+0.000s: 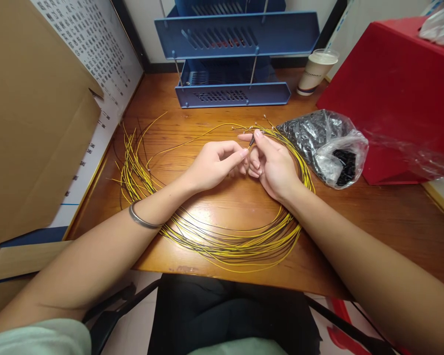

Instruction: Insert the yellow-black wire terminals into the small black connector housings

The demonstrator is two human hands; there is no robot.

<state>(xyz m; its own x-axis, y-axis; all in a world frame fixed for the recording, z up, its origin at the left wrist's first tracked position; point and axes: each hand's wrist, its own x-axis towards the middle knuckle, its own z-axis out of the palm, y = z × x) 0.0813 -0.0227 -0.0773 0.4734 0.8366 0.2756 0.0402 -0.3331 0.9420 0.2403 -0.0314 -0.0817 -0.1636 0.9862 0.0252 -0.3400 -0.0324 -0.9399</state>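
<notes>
Yellow and dark thin wires [240, 241], smooth and loosely coiled in a wide ring on glossy wood-grain bench [388, 212]. Crinkled clear plastic bag [325, 160] with black contents [346, 166] just beside the ring. Left hand [220, 162]: thumb and fingers pinching a slim wire end [248, 148], wrist angled inward. Right hand [276, 165]: fingers curled, thumb raised, pinching a small dark tubular piece [252, 140] at that end.
</notes>
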